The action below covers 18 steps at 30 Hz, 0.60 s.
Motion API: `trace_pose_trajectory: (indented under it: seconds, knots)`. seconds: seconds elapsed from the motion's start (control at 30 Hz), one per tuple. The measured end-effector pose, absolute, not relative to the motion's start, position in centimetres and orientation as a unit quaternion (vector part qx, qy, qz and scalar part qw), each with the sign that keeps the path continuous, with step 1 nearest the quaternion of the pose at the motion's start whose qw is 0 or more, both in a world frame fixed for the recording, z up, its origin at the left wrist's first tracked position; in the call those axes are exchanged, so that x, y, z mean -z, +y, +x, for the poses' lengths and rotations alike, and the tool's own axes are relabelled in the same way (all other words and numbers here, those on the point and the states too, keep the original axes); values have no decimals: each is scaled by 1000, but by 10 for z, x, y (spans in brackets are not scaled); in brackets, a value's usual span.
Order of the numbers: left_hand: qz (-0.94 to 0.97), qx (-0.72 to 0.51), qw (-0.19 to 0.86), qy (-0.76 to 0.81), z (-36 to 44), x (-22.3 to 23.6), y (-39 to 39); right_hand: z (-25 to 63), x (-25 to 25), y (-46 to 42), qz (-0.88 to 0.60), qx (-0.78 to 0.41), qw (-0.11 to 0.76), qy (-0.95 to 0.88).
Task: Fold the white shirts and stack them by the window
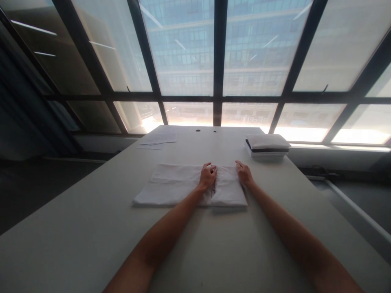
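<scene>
A white folded cloth (189, 185) lies flat at the centre of a pale table (91, 228), stretching toward nine o'clock from the hands. The left hand (208, 177) rests on the cloth with fingers curled loosely, pinching a raised fold near its middle. The right hand (244, 173) sits just beside it at three o'clock, fingers bent, touching the cloth's right edge; whether it grips the fabric cannot be told. At one o'clock, well apart, a stack of folded cloths (267, 145) stands near the table's far edge. At eleven o'clock lie sheets of paper (159, 139). Large windows (189, 53) rise beyond.
</scene>
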<state>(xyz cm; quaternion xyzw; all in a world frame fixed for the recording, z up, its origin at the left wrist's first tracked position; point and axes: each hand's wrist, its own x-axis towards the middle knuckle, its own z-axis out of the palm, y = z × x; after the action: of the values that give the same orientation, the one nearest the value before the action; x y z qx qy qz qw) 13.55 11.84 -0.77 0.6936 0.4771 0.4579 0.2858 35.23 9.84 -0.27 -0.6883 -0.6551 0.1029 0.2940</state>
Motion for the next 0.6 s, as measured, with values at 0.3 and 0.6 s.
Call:
trace_pose_trajectory:
  seconds: [0.3, 0.6]
  knots:
    - [624, -456, 292, 564, 139, 2, 130, 332, 17, 38, -546, -82, 275, -787]
    - [576, -408, 354, 613, 139, -21, 145, 327, 10, 34, -553, -68, 258, -789]
